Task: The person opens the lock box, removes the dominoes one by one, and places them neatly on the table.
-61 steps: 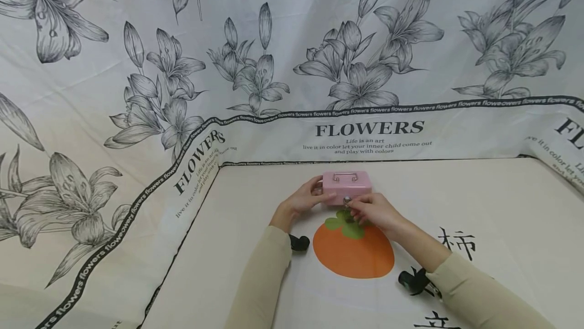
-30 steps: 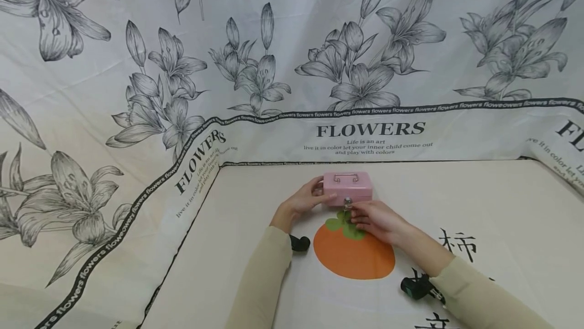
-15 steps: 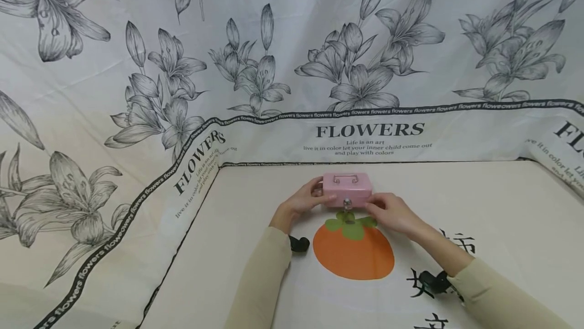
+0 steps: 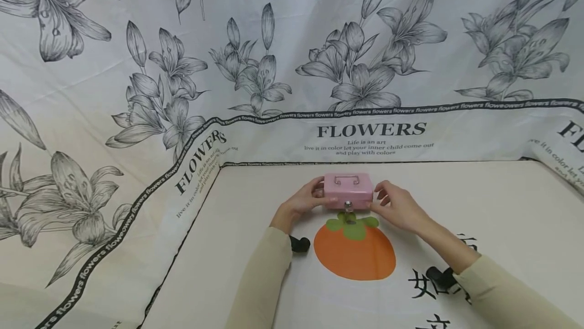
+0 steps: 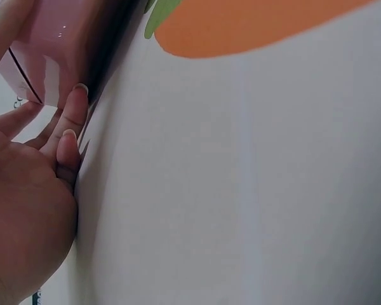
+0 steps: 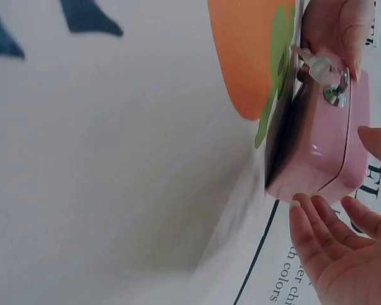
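Note:
A small pink cash box (image 4: 353,190) with a wire handle (image 4: 347,180) on its lid stands near the far edge of the table, lid down. A key (image 6: 319,67) sits in the round silver lock (image 6: 334,95) on its front. My left hand (image 4: 301,201) holds the box's left end, thumb on the front; in the left wrist view, fingertips (image 5: 76,101) press the side. At the right end is my right hand (image 4: 401,210), fingers spread and nearly straight. Its fingertips (image 6: 297,210) are right at the box's side, and the thumb (image 6: 376,141) overlaps the lid.
The white tablecloth (image 4: 246,227) carries a printed orange persimmon (image 4: 355,253) just in front of the box, with black characters (image 4: 422,284) to its right. A flower-printed curtain (image 4: 274,139) rises behind the table. Black wrist cameras (image 4: 299,244) show below both sleeves.
My right hand has let go of the key at the lock and moved right to the box's right end, its fingers spreading. The left hand and the box stay almost in place.

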A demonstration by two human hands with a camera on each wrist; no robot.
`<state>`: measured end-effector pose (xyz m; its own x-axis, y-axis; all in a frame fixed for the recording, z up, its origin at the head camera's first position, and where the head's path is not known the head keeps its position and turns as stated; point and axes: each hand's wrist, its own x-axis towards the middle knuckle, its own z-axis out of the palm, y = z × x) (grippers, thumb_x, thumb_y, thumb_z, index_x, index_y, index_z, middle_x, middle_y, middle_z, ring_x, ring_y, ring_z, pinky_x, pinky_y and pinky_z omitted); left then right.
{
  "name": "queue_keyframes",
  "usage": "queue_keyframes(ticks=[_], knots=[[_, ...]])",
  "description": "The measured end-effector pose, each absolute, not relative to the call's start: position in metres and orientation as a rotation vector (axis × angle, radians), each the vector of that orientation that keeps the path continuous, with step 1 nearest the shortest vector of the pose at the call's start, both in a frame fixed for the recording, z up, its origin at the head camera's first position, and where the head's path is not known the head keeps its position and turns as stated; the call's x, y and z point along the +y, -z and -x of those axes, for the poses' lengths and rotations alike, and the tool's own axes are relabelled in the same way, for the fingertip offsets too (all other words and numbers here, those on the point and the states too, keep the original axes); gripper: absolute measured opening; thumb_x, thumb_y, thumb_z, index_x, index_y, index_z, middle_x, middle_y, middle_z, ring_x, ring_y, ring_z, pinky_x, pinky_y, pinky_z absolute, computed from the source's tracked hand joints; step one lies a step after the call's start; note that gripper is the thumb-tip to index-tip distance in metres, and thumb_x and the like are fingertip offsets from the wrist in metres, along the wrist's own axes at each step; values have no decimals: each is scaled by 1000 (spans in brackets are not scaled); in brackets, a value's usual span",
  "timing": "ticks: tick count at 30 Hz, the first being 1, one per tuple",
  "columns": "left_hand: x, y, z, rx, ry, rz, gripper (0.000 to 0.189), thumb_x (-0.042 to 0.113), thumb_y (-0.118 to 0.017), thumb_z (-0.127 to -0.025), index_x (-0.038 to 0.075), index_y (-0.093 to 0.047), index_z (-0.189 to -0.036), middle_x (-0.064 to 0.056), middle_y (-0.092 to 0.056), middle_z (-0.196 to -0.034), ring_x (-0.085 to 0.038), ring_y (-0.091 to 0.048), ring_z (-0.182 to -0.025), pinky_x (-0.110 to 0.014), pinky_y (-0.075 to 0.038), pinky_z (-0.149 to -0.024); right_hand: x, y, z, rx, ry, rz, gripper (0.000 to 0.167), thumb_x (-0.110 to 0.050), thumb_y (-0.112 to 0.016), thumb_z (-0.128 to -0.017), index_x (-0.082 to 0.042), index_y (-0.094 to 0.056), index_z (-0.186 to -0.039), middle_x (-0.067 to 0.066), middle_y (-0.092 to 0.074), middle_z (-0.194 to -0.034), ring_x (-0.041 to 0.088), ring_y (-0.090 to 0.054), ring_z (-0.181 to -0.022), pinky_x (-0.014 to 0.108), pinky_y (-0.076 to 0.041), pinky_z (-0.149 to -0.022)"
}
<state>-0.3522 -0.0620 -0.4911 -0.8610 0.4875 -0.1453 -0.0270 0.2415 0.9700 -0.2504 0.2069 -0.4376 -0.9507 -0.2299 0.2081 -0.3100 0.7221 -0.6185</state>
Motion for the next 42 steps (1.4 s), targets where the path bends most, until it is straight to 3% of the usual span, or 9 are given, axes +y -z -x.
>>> queue_keyframes(ticks=[6, 17, 28, 34, 42], knots=[[-63, 492, 352, 2090, -1662, -443, 93, 23, -87, -85, 21, -34, -161, -5, -57, -149, -19, -56, -135, -45, -32, -121, 210, 436, 259, -2834, -1081, -478, 67, -27, -73, -94, 13, -45, -139, 32, -62, -122, 43, -67, -106, 53, -56, -86], [-63, 489, 349, 2079, -1671, -456, 95, 12, -87, -83, 19, -33, -161, -6, -58, -147, -18, -60, -127, -44, -33, -120, 213, 432, 270, -2886, -1257, -544, 91, -25, -77, -91, 12, -25, -155, 39, -34, -153, 54, -53, -129, 54, -54, -97], [-65, 488, 348, 2091, -1664, -476, 101, 7, -90, -77, 18, -33, -159, -3, -54, -148, -14, -61, -115, -38, -41, -110, 210, 435, 281, -2954, -1414, -540, 102, -21, -79, -86, 9, -14, -159, 37, -25, -158, 54, -49, -133, 49, -57, -94], [-66, 488, 346, 2096, -1640, -494, 102, 4, -91, -75, 20, -34, -157, -4, -60, -136, -15, -59, -100, -31, -45, -92, 209, 438, 284, -2984, -1466, -521, 110, -24, -81, -84, 4, -9, -161, 34, -20, -162, 55, -45, -138, 57, -52, -99], [-65, 488, 347, 2118, -1617, -554, 103, 0, -90, -73, 16, -33, -157, -3, -43, -156, -16, -59, -103, -28, -49, -87, 209, 442, 288, -2994, -1521, -570, 111, -19, -80, -82, 4, -6, -161, 34, -20, -161, 55, -45, -138, 59, -51, -100]])
